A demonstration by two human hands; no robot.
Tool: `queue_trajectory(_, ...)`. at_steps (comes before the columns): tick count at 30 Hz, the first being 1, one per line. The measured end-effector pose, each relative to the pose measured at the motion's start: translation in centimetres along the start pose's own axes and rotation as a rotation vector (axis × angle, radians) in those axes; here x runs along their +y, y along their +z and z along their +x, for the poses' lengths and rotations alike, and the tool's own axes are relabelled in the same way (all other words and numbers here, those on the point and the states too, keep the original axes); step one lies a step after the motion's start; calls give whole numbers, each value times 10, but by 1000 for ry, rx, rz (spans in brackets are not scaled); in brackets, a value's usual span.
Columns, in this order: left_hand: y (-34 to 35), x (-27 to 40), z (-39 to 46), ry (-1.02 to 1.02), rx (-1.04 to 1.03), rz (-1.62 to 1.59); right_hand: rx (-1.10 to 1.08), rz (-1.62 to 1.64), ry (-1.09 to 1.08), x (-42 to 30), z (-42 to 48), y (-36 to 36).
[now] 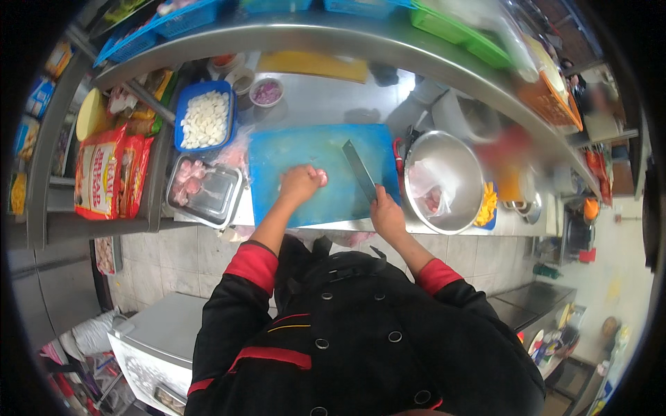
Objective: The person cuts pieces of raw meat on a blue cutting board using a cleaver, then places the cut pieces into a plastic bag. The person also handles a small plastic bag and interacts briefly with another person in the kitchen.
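Observation:
My left hand (299,186) is closed over the blue cutting board (276,148), gripping a small piece of raw pink meat (322,178) that shows past the fingers. In my right hand (387,214), at the board's right side, is the handle of a cleaver (359,166). Its broad blade slants up and left over the board, apart from the meat. On the left stands a clear plastic tray (222,200) with several raw meat pieces (190,177) at one end. To the right, a steel mixing bowl (468,171) holds a plastic bag (431,182) with some meat in it.
A steel shelf edge (333,32) with baskets overhangs the counter. Behind the tray sits a blue container (179,117) of white pieces, near a small bowl of chopped red onion (267,92). Diced yellow pieces (487,204) lie right of the mixing bowl. Bread crumb bags (101,177) stand at left.

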State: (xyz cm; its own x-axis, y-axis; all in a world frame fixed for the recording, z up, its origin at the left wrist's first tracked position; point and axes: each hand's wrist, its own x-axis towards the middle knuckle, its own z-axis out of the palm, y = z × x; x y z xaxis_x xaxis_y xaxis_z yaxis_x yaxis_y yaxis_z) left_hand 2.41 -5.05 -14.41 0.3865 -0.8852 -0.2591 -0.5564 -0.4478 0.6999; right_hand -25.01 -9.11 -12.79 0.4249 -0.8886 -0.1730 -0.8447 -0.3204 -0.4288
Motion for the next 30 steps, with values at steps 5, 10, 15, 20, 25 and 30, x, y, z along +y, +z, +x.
queue_trajectory(5, 18, -7, 22, 141, 36, -246, 7, -15, 6, 7, 5, -1)
queue_trajectory(10, 39, -30, 40, 95, -22, 139, 3, -23, 0, 3, 3, -3)
queue_trajectory(15, 32, -22, 21, 107, 36, -47, 8, 0, 17, 11, 4, -1)
queue_trajectory(20, 21, -37, 19, -97, 14, 5, -30, -34, 43, 5, 7, -4)
queue_trajectory(25, -32, 23, -3, -224, -320, -143, -11, -17, 63, 10, 7, -3)
queue_trajectory(30, -15, 8, 21, -29, -176, -767, -1, -11, 45, 10, 6, -5)
